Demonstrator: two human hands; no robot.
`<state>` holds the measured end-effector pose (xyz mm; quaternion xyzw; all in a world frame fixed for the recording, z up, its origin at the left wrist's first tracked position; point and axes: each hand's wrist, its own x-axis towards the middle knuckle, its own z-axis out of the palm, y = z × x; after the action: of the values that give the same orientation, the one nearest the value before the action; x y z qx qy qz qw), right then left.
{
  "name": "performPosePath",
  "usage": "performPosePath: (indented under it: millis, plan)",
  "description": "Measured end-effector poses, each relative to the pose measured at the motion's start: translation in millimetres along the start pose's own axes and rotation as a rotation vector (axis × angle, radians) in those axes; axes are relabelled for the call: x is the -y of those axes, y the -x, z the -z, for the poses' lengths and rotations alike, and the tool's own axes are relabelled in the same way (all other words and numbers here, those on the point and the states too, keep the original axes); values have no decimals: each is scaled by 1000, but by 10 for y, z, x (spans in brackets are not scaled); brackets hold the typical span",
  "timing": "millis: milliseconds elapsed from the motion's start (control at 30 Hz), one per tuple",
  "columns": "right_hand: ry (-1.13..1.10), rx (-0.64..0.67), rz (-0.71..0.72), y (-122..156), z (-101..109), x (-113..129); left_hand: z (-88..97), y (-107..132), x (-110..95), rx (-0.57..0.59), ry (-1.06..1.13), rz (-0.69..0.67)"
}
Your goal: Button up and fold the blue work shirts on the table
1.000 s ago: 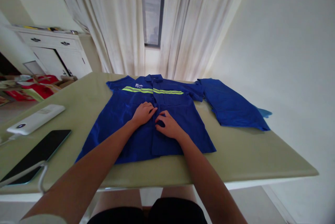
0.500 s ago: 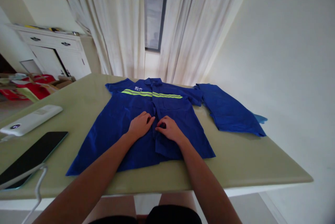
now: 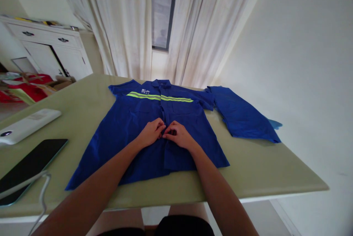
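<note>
A blue short-sleeved work shirt [image 3: 110,144] lies spread front side up, its collar at the far end. A yellow-green and grey reflective stripe [image 3: 176,99] crosses its chest, with a white logo above it. Both hands meet at the front opening, below the stripe. My left hand [image 3: 151,132] pinches the shirt's front edge with curled fingers. Right beside it, my right hand [image 3: 178,133] has thumb and fingertips closed on the same front edge. Whether a button sits between the fingertips is too small to make out.
A folded blue garment [image 3: 239,114] lies on the table [image 3: 264,170] to the right, by the wall. A white power bank [image 3: 30,125] and a dark phone [image 3: 30,166] with a white cable [image 3: 42,192] lie on the left. Curtains [image 3: 121,26] hang behind.
My left hand has moved slightly right, closing the gap, so the fingertips of both hands now nearly touch at the shirt's opening. The view has shifted slightly.
</note>
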<state>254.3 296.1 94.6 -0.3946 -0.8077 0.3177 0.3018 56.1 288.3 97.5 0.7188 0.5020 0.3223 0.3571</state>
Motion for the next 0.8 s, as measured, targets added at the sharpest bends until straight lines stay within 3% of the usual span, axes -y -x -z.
performPosePath:
  millis: [133,367,600,800]
  plan:
    - [56,51,25,29,16,60,-30,-3,35,-17,31,39]
    - [205,32,64,90,36,176,-55,-14,54,-84,50,-9]
    - [241,32,76,97,-1,205,37,-9,30,82,-61,6]
    - [172,10,126,74,0,124,-23,-8,-14,-86,-198,-66]
